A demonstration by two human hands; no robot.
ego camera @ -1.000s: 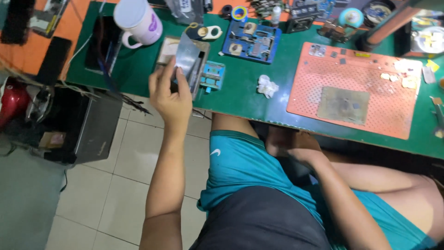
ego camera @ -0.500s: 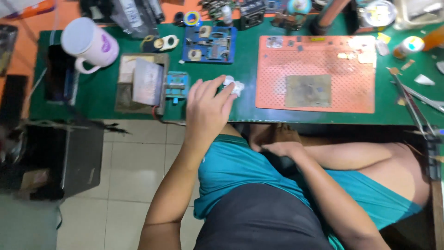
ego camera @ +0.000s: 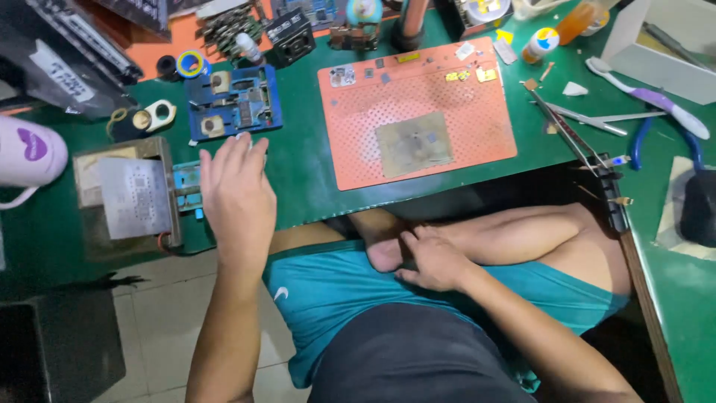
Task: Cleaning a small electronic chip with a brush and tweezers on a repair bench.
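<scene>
A green work mat [ego camera: 306,175] covers the bench, with pale floor tiles showing below its edge. On it lie one orange perforated pad [ego camera: 418,112], one blue fixture block [ego camera: 235,104], one metal stencil plate [ego camera: 136,198] on a brown tray, one white and purple mug [ego camera: 26,153], one purple toothbrush [ego camera: 649,97] and one roll of tape [ego camera: 190,63]. The left hand [ego camera: 237,198] rests palm down at the mat's front edge, fingers loosely spread and gripping nothing, its fingertips touching the blue fixture block's lower rim, just right of the stencil plate. The right hand [ego camera: 436,261] lies open on the person's lap below the bench, holding nothing, against a folded bare foot.
</scene>
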